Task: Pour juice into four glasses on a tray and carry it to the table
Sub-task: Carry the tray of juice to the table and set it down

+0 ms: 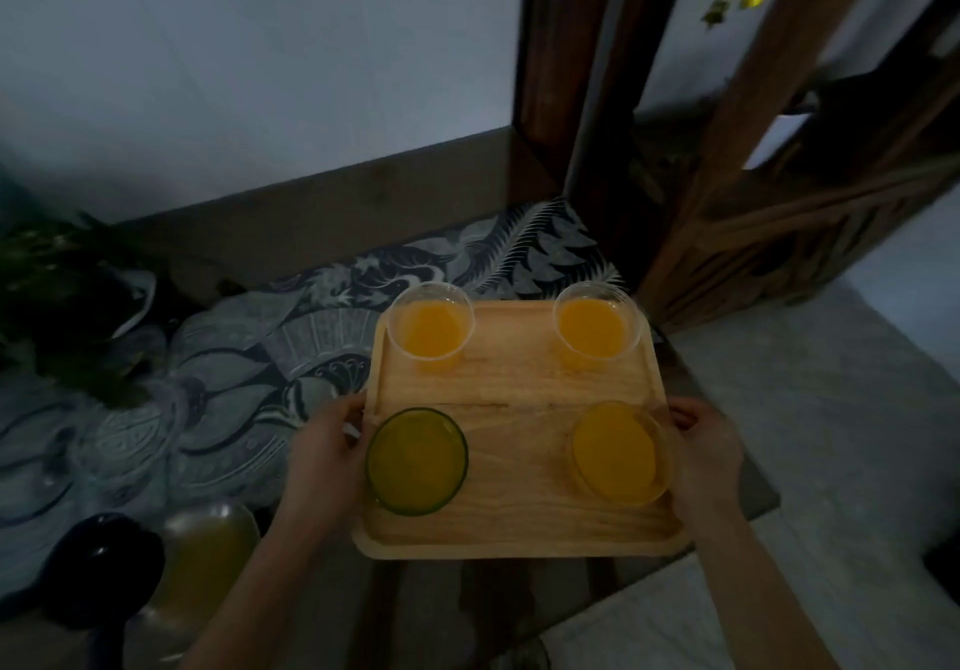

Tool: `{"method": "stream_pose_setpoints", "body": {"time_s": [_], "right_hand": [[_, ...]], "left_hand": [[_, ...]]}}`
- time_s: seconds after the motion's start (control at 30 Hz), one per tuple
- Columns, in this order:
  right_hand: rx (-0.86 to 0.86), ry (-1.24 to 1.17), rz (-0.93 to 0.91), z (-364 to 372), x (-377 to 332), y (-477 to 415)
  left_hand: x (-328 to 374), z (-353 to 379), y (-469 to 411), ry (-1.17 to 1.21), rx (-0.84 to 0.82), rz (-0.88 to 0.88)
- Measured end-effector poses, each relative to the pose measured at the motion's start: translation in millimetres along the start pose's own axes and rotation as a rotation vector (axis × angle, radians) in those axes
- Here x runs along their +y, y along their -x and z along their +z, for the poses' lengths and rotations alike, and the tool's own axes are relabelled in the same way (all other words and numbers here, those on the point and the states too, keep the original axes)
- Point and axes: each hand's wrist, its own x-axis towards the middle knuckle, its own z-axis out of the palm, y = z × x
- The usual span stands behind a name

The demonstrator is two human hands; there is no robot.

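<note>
Wooden and pale, the tray (519,388) sits level between the two hands, carrying four glasses of orange juice, one near each corner. The left hand (324,456) is closed around the tray's left rim, thumb on top and fingers curled under the edge, just beside the green-tinted glass (417,461) at the near left corner. The right hand (706,453) grips the right rim in the same way, fingers wrapped over the edge, close against the amber-tinted glass (618,453) at the near right corner. Two clear glasses stand at the far side: the far left glass (431,323) by the far left corner and the far right glass (597,323) by the far right corner, its rim reaching past the tray's edge in this view. All four stand upright and well apart from one another, each filled most of the way.

Whether the tray rests on anything or is held clear cannot be told from this angle. Beneath and to the left of it lies a tabletop (727,404) covered with a patterned cloth (322,305) of grey-blue leaves and fans. A juice bottle (208,555) with yellowish liquid stands at the near left, next to a dark rounded object (104,570) too dim to identify. A leafy plant (57,295) sits at the far left. Dark wooden posts (566,71) rise behind the tray.
</note>
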Motion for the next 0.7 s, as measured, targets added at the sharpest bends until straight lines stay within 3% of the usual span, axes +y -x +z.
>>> {"method": "stream_pose_setpoints", "body": {"time_s": [0.2, 0.7], "right_hand": [[0.183, -0.027, 0.080, -55, 10, 25], [0.638, -0.142, 0.329, -204, 87, 141]], "left_hand": [[35, 20, -17, -0.086, -0.132, 0.233], [143, 125, 30, -0.085, -0.545, 0.562]]}}
